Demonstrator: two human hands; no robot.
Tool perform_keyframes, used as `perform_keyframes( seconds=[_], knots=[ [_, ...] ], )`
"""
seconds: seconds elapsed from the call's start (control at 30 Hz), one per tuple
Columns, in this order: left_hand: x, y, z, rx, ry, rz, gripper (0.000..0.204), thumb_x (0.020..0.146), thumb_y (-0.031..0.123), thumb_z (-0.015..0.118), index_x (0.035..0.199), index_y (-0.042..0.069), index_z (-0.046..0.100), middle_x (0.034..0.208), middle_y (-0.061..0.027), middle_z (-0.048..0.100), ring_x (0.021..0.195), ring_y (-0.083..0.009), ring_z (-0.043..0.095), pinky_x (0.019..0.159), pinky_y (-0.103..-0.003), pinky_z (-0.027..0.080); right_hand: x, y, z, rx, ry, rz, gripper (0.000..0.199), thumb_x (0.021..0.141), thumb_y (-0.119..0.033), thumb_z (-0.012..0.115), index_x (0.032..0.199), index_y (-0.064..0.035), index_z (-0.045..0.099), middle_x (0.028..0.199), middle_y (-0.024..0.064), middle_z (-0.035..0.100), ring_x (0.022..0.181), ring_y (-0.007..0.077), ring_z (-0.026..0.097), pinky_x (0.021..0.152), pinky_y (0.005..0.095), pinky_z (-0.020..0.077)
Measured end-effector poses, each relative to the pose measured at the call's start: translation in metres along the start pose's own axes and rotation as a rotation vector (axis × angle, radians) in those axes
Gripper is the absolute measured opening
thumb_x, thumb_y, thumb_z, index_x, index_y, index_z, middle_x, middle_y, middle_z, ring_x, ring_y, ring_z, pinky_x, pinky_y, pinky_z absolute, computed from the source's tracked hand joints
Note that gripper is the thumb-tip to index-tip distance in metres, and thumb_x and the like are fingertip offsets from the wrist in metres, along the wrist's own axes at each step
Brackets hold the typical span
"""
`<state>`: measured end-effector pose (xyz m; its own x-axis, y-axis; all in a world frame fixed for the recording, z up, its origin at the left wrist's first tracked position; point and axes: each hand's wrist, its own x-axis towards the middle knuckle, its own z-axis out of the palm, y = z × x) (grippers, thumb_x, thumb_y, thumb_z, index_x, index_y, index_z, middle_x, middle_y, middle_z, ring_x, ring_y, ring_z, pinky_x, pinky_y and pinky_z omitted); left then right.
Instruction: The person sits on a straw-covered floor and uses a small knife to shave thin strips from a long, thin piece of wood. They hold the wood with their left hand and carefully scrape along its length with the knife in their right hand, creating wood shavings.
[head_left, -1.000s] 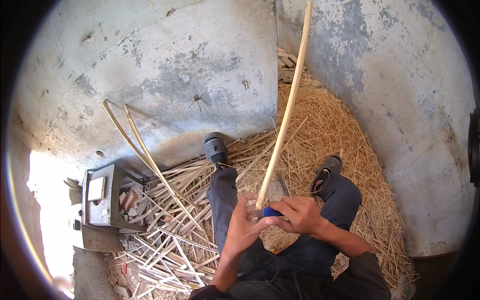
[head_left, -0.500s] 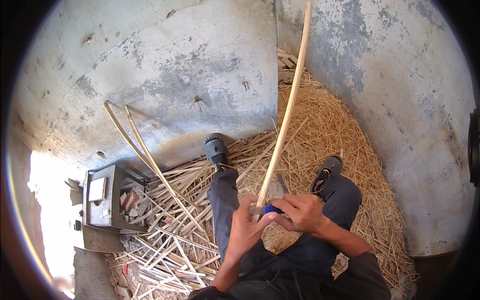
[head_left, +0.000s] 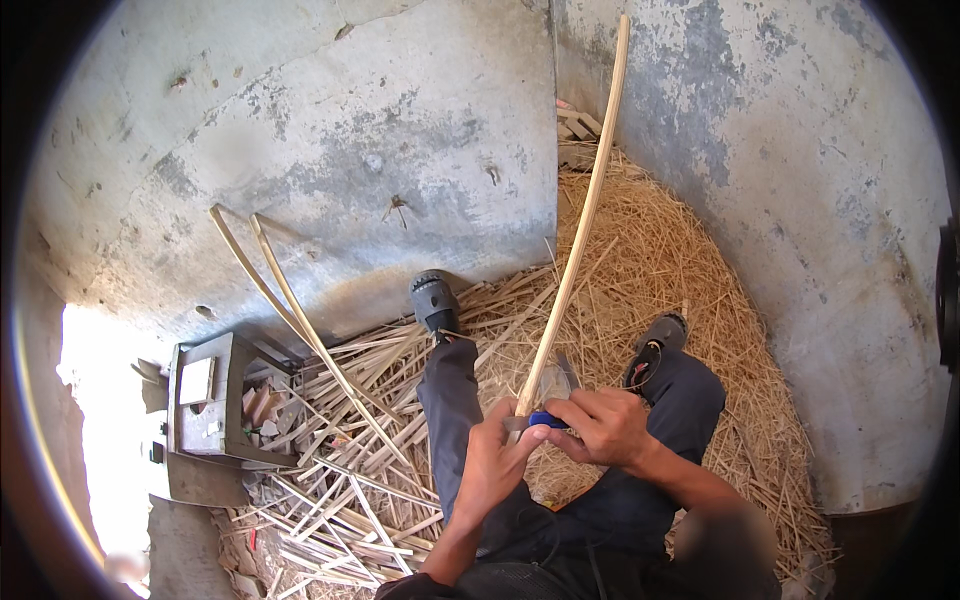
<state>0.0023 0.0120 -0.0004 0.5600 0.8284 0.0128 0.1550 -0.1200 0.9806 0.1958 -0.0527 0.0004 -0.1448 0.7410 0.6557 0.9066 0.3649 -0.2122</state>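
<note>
The head view showed a person sitting on straw (head_left: 680,260) in a corner of grey walls (head_left: 330,150). The left hand (head_left: 495,460) was curled tight around the low end of a long cane (head_left: 583,215). The cane stood up and leaned toward the corner. The right hand (head_left: 603,428) pinched a small blue tool (head_left: 546,420) against the cane, just beside the left hand. Cut strips (head_left: 340,480) lay by a small box (head_left: 205,410).

Pale cane strip (head_left: 580,230): long, slightly bowed, rose from centre near to far wall. Blue-handled tool (head_left: 546,419): at its near end.
</note>
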Motion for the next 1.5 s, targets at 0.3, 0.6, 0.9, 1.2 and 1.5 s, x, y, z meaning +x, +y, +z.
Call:
perform_keyframes(
  seconds=[0.3, 0.6, 0.9, 1.2, 1.5],
  knots=[
    [-0.003, -0.002, 0.003, -0.161, -0.048, 0.016, 0.051, 0.099, 0.049, 0.077, 0.108, 0.001, 0.063, 0.088, 0.0042, 0.058, 0.082, -0.0050, 0.048, 0.072, -0.024, 0.041, -0.008, 0.013, 0.004, 0.392, 0.146, 0.182, 0.028, 0.092, -0.034, 0.081, 0.103, -0.0096, 0.074, 0.078, 0.0040, 0.067, 0.059, 0.0233, 0.068, 0.052, 0.0354, 0.0513],
    [-0.001, -0.001, 0.004, -0.056, -0.010, 0.065, 0.031, 0.104, 0.028, 0.073, 0.112, -0.001, 0.065, 0.084, -0.0035, 0.064, 0.078, -0.0082, 0.054, 0.070, -0.029, 0.046, 0.000, 0.015, -0.007, 0.118, 0.001, 0.029, 0.030, 0.093, -0.038, 0.080, 0.103, -0.0110, 0.073, 0.073, 0.0015, 0.061, 0.053, 0.0194, 0.062, 0.048, 0.0340, 0.0478],
    [-0.003, 0.008, 0.006, 0.154, 0.079, 0.052, 0.028, 0.112, 0.027, 0.059, 0.114, -0.002, 0.062, 0.070, -0.0181, 0.061, 0.060, -0.0296, 0.058, 0.060, -0.041, 0.046, 0.005, 0.010, -0.005, 0.043, 0.012, 0.030, 0.029, 0.094, -0.040, 0.079, 0.100, -0.0120, 0.074, 0.070, 0.0005, 0.059, 0.050, 0.0178, 0.060, 0.047, 0.0330, 0.0467],
    [-0.005, 0.010, 0.004, 0.206, 0.079, 0.039, 0.028, 0.111, 0.027, 0.058, 0.113, -0.001, 0.062, 0.071, -0.0205, 0.062, 0.061, -0.0362, 0.062, 0.061, -0.044, 0.047, 0.005, 0.010, -0.006, -0.048, 0.021, -0.001, 0.030, 0.094, -0.044, 0.078, 0.098, -0.0139, 0.074, 0.067, -0.0009, 0.056, 0.048, 0.0163, 0.057, 0.046, 0.0315, 0.0439],
    [-0.009, 0.013, 0.001, 0.214, 0.080, 0.036, 0.028, 0.111, 0.027, 0.059, 0.112, 0.000, 0.063, 0.071, -0.0210, 0.063, 0.063, -0.0388, 0.064, 0.061, -0.045, 0.048, 0.005, 0.007, -0.005, -0.058, 0.045, -0.009, 0.030, 0.093, -0.044, 0.079, 0.097, -0.0142, 0.074, 0.066, -0.0016, 0.054, 0.048, 0.0153, 0.055, 0.046, 0.0308, 0.0421]
  ],
)
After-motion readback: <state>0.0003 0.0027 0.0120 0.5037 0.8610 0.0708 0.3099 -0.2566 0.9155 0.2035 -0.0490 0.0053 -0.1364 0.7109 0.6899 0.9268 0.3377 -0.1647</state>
